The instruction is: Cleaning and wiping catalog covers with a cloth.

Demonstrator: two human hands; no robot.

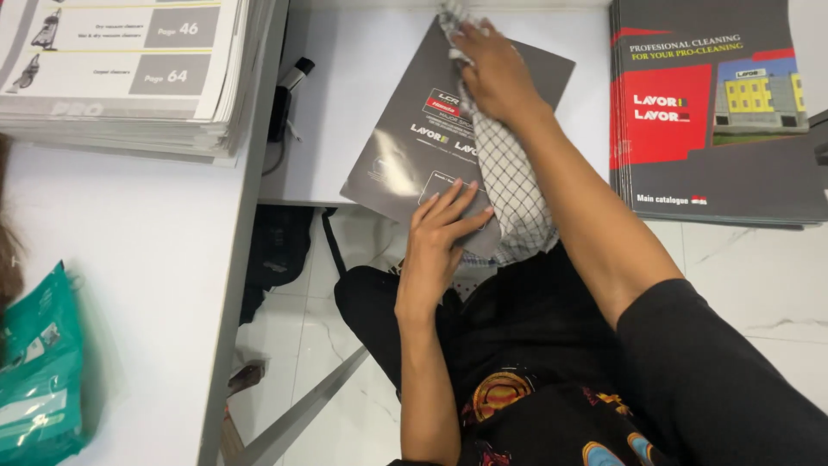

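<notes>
Your right hand [493, 67] had its grip clenched on a checked cloth [509, 177], pressing it onto a grey brochure [405, 142] lying tilted on the white surface [345, 78]. Cloth trailed down twd your lap. Left hand [440, 237], grip released, fingers flat on the brochure's near edge. Catalogue stack [716, 112] to the right, paper stack [129, 69] far left, w/ a green packet [39, 371] nearer.

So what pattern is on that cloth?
The cloth is white with a thin dark check, clearest in the head view.

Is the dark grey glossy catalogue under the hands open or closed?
Closed: the dark grey glossy catalogue lies flat, only its cover showing, no inner pages visible.
</notes>
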